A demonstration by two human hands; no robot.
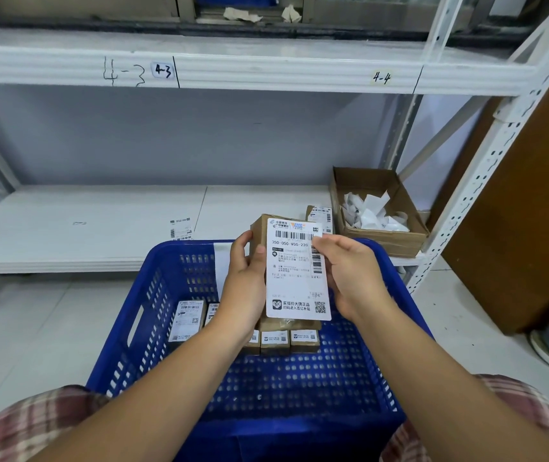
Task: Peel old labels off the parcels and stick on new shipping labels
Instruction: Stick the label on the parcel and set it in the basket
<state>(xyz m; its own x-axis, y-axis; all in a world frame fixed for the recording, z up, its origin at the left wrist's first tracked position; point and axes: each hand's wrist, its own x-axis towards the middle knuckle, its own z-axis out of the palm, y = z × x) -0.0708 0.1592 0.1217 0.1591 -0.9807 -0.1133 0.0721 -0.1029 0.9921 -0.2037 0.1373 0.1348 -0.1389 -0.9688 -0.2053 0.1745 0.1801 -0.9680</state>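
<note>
White shelf board [83,225] is stretching across the far left, and a loose printed label [181,229] is lying flat on it just beyond the rim of the blue basket [153,295]. Inside the basket, toward its left and far side, several small labelled parcels [188,320] are sitting in a row. Moving right, the left hand [244,278] is gripping the left side of a brown cardboard parcel [259,228], thumb lying on the front face and fingers curling behind, holding it up above the basket. A white shipping label [296,271] is covering most of that parcel's near face, its long axis running up and away from the person with a slight tilt, and its lower end is reaching down past the hands. The right hand [349,275] is pinching the label's right edge, thumb pressing beside the side barcode. Whether the label is lying fully stuck down cannot be told. The parcel is sitting squarely between both hands, but the right one is working the label itself, so any peeling or smoothing is likely going to run along that long edge. Farther right on the shelf, an open cardboard box [399,243] is holding crumpled white paper scraps [373,215].
</note>
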